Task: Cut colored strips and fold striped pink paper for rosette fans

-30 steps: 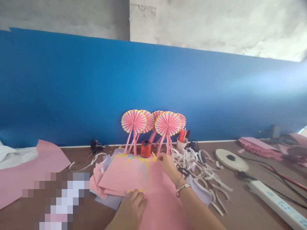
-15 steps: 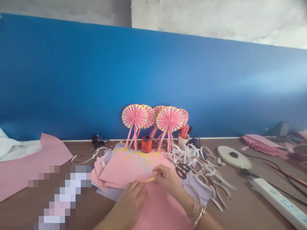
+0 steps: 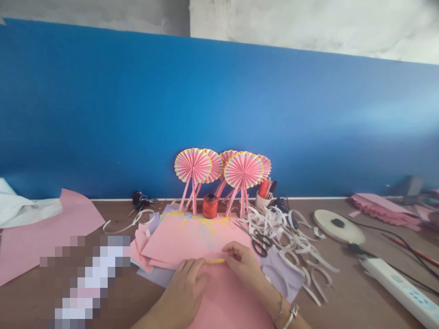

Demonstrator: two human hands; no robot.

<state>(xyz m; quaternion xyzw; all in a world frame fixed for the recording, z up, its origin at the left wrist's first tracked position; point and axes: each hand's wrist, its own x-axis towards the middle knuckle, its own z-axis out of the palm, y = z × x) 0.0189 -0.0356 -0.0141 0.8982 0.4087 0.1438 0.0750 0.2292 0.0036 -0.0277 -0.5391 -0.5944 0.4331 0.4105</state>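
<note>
Narrow yellow paper strip [image 3: 216, 261] on large pink paper sheet [image 3: 228, 297], left hand [image 3: 188, 281] at strip's left end, right hand [image 3: 243, 262] at its right, can't tell whether either pinches, black-handled metal scissors [image 3: 257, 239] and curly white strips [image 3: 266, 218] right of sheet, round pink pleated-paper fans [image 3: 244, 169] beyond.

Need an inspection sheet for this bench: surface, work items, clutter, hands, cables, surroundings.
Surface: brown tabletop; lower left partly pixelated.
Work items: pink paper in front; short yellow strip between the hands; pleated pink discs standing on legs behind.
Clutter: heap of white strips, black-handled scissors at its left edge.
Hands: left hand on the paper, at the strip's left end; right hand at its right end, grip unclear.
Cables: dark cables around white power strip, right side.
Surroundings: blue panel behind, grey wall above.
</note>
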